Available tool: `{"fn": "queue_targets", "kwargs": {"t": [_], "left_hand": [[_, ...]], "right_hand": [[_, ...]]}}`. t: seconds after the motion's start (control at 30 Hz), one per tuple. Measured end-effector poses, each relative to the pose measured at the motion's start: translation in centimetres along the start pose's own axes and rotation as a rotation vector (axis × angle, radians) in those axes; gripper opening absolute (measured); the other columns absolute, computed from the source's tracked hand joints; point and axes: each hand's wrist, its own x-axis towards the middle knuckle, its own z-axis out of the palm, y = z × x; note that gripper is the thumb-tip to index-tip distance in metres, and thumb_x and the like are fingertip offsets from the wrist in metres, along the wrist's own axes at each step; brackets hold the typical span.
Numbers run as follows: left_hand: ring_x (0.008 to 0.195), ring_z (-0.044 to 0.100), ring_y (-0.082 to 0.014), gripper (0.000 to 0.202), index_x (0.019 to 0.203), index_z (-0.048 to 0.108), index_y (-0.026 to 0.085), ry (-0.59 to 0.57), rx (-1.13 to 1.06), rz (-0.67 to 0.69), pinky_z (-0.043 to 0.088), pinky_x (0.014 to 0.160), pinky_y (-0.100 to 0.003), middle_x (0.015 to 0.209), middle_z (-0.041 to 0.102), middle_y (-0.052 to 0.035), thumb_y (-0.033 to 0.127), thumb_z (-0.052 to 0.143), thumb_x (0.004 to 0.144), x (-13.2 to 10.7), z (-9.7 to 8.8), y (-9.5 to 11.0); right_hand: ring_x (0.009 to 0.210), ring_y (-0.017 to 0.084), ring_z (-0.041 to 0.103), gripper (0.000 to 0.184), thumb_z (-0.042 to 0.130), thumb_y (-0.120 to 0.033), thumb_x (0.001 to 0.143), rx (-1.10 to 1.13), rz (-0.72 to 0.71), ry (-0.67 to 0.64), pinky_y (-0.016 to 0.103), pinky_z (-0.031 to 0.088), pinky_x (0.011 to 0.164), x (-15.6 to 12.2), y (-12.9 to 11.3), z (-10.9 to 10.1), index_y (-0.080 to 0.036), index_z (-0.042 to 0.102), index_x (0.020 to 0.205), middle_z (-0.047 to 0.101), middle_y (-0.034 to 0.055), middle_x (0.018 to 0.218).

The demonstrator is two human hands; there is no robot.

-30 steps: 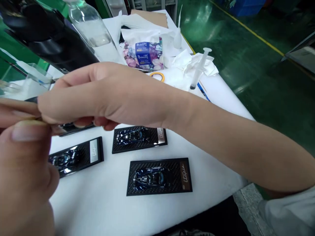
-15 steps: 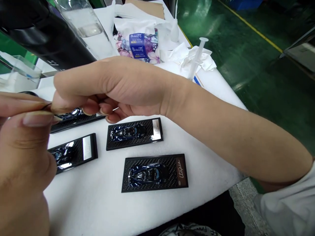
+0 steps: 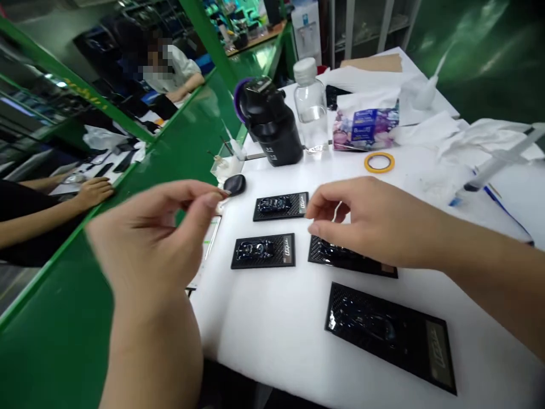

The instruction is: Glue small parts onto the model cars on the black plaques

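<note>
My left hand point(image 3: 166, 238) is raised at the left, thumb and forefinger pinched together. A tiny thing at its fingertips is too small and blurred to name. My right hand point(image 3: 361, 221) hangs over the white table with bent fingers; thumb and forefinger tips look slightly apart, nothing visible between them. Beneath it lies a dark model car on a black base point(image 3: 353, 260), partly hidden. Close by are a model car point(image 3: 275, 204) behind, another model car point(image 3: 258, 250) to the left, and a larger-looking model car point(image 3: 370, 321) nearest me. Their bases carry nameplates.
Behind stand a black flask point(image 3: 276, 128), a clear bottle point(image 3: 313, 116) and a tissue pack point(image 3: 366, 125). A yellow tape roll point(image 3: 380, 162), a syringe point(image 3: 502, 159) and crumpled tissues lie to the right. Another person point(image 3: 172, 68) sits beyond the green partition; a co-worker's hand point(image 3: 94, 192) shows left.
My hands, together at the fingertips before, are now apart. The view has turned left and drawn back, showing the partition and other people.
</note>
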Motion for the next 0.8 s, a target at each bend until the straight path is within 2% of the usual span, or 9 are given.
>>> {"fn": "queue_targets", "kwargs": {"t": [0.07, 0.17, 0.27, 0.33, 0.4, 0.47, 0.6, 0.7, 0.8], "left_hand": [[0.071, 0.063, -0.0173, 0.021, 0.083, 0.075, 0.021, -0.120, 0.001, -0.084, 0.046, 0.064, -0.032, 0.079, 0.073, -0.0014, 0.041, 0.071, 0.080, 0.3, -0.4, -1.4], [0.076, 0.067, -0.0190, 0.022, 0.081, 0.075, 0.023, -0.322, -0.083, -0.207, 0.048, 0.068, -0.031, 0.081, 0.075, -0.0007, 0.044, 0.071, 0.080, 0.9, 0.2, -2.9], [0.086, 0.069, -0.0222, 0.028, 0.084, 0.075, 0.023, -0.471, -0.186, -0.231, 0.052, 0.076, -0.034, 0.088, 0.077, -0.0021, 0.049, 0.067, 0.081, 2.1, 1.8, -3.1], [0.092, 0.069, -0.0235, 0.027, 0.085, 0.076, 0.023, -0.566, -0.179, -0.184, 0.053, 0.082, -0.036, 0.098, 0.077, -0.0026, 0.048, 0.066, 0.082, 2.9, 3.1, -2.9], [0.098, 0.067, -0.0238, 0.022, 0.083, 0.075, 0.024, -0.583, -0.126, -0.106, 0.052, 0.088, -0.037, 0.109, 0.075, -0.0020, 0.044, 0.065, 0.082, 3.5, 4.5, -2.8], [0.102, 0.066, -0.0233, 0.018, 0.081, 0.075, 0.025, -0.548, -0.090, -0.026, 0.051, 0.095, -0.038, 0.117, 0.072, -0.0011, 0.039, 0.063, 0.084, 3.6, 5.7, -3.1], [0.111, 0.062, -0.0243, 0.016, 0.082, 0.075, 0.026, -0.504, -0.052, 0.090, 0.046, 0.105, -0.042, 0.117, 0.072, -0.0013, 0.034, 0.061, 0.086, 2.9, 7.1, -4.2], [0.113, 0.061, -0.0246, 0.015, 0.082, 0.075, 0.026, -0.517, -0.052, 0.102, 0.046, 0.106, -0.044, 0.118, 0.071, -0.0015, 0.033, 0.062, 0.086, 2.6, 7.5, -4.7], [0.111, 0.062, -0.0240, 0.014, 0.082, 0.075, 0.027, -0.538, -0.072, 0.087, 0.046, 0.106, -0.044, 0.119, 0.071, -0.0014, 0.033, 0.063, 0.086, 2.7, 7.7, -4.8]], "right_hand": [[0.095, 0.021, 0.064, 0.012, 0.064, -0.026, 0.086, -0.221, -0.037, 0.038, 0.033, 0.050, 0.080, 0.4, 0.7, 0.6, -0.024, 0.069, 0.096, 0.068, 0.0008, 0.102], [0.120, 0.027, 0.056, 0.038, 0.064, -0.025, 0.086, -0.378, -0.036, 0.003, 0.040, 0.044, 0.102, 2.3, 2.0, 1.6, -0.022, 0.061, 0.124, 0.060, 0.0057, 0.132], [0.130, 0.029, 0.049, 0.060, 0.069, -0.025, 0.083, -0.431, -0.024, -0.081, 0.042, 0.041, 0.108, 4.7, 2.9, 2.7, -0.017, 0.050, 0.140, 0.052, 0.0117, 0.142], [0.129, 0.030, 0.048, 0.064, 0.070, -0.021, 0.080, -0.459, -0.054, -0.114, 0.043, 0.042, 0.107, 5.8, 3.1, 3.5, -0.016, 0.050, 0.141, 0.054, 0.0134, 0.138], [0.126, 0.029, 0.050, 0.061, 0.069, -0.016, 0.079, -0.480, -0.075, -0.106, 0.042, 0.043, 0.105, 6.2, 3.3, 4.1, -0.015, 0.053, 0.137, 0.058, 0.0133, 0.131], [0.121, 0.028, 0.052, 0.056, 0.068, -0.015, 0.079, -0.488, -0.061, -0.063, 0.041, 0.044, 0.103, 6.1, 3.4, 4.5, -0.015, 0.056, 0.133, 0.060, 0.0129, 0.124], [0.112, 0.028, 0.054, 0.047, 0.073, -0.024, 0.082, -0.516, -0.045, -0.014, 0.042, 0.045, 0.100, 5.5, 3.4, 4.9, -0.014, 0.061, 0.126, 0.061, 0.0126, 0.114], [0.111, 0.027, 0.054, 0.046, 0.075, -0.029, 0.083, -0.517, -0.060, -0.041, 0.041, 0.045, 0.100, 5.4, 3.2, 4.6, -0.015, 0.062, 0.125, 0.060, 0.0120, 0.114], [0.113, 0.026, 0.054, 0.045, 0.073, -0.026, 0.084, -0.465, -0.061, -0.071, 0.040, 0.044, 0.102, 5.4, 3.2, 4.1, -0.017, 0.062, 0.127, 0.061, 0.0107, 0.116]]}}
